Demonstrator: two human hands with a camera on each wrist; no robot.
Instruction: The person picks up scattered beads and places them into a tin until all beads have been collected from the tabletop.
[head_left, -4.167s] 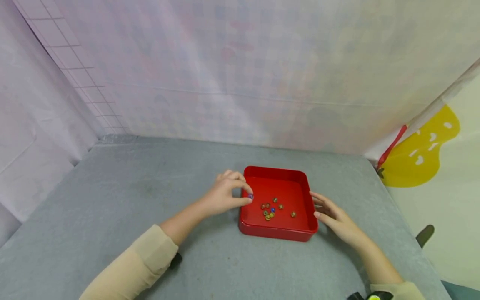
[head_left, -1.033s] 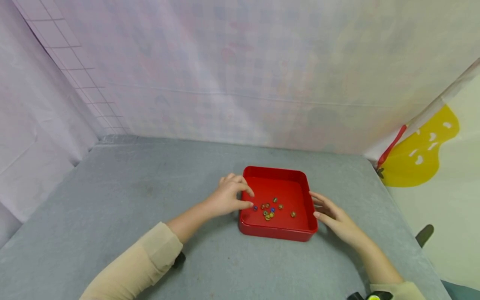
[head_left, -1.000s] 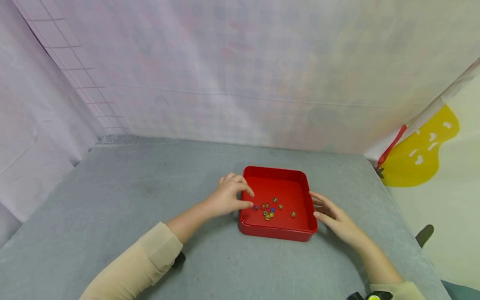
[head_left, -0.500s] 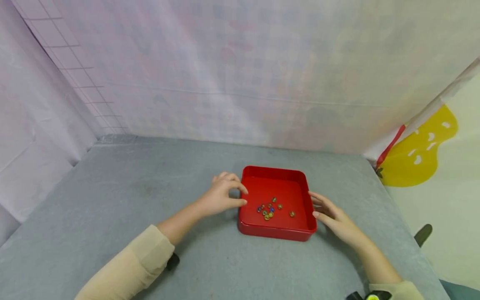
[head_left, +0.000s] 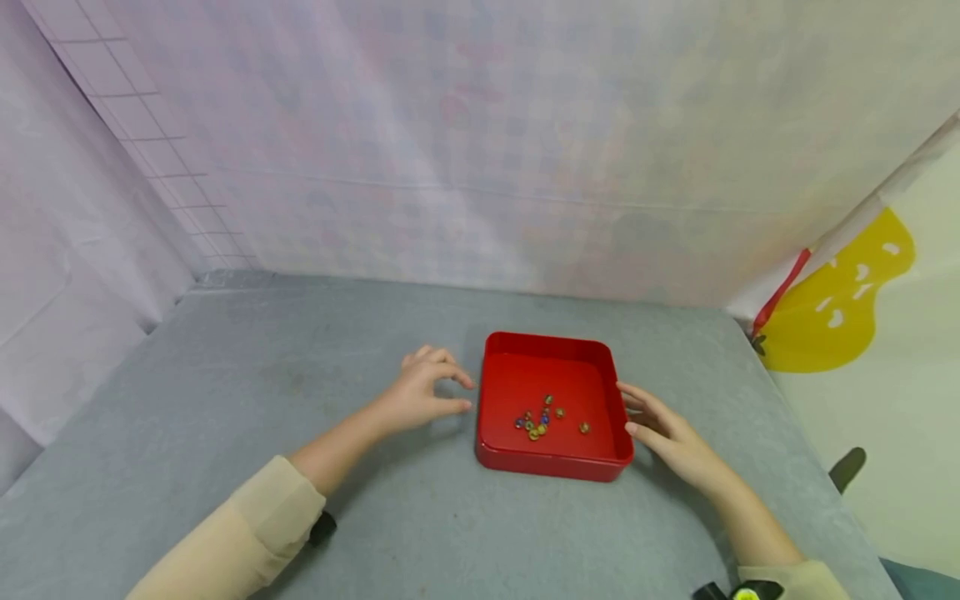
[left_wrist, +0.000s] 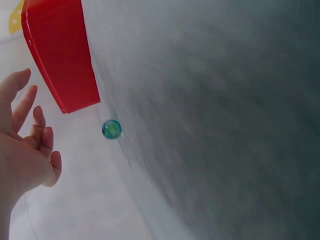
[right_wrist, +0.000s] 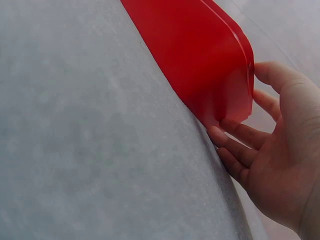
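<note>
A square red tray (head_left: pixel 555 375) stands on the grey tabletop. Several small marbles lie in its near half, mostly golden-green, with a blue marble (head_left: pixel 545 420) among them. My left hand (head_left: pixel 420 396) is in the air just left of the tray, thumb and forefinger apart and holding nothing. In the left wrist view a glassy blue-green ball (left_wrist: pixel 112 129) shows below the tray's corner. My right hand (head_left: pixel 667 429) rests its fingertips against the outside of the tray's right wall. In the right wrist view, its thumb and relaxed fingers (right_wrist: pixel 245 134) lie along that wall.
A pale curtain (head_left: pixel 480 150) hangs behind the grey table (head_left: pixel 360 325). At the right hangs a light sheet with a yellow printed shape (head_left: pixel 832 308). Both forearms wear beige sleeves (head_left: pixel 232 533).
My left hand held a blue marble over the tray, let it go inside, and has drawn back left past the wall. The marble rolled right against the others and shifted some. My right hand stayed.
</note>
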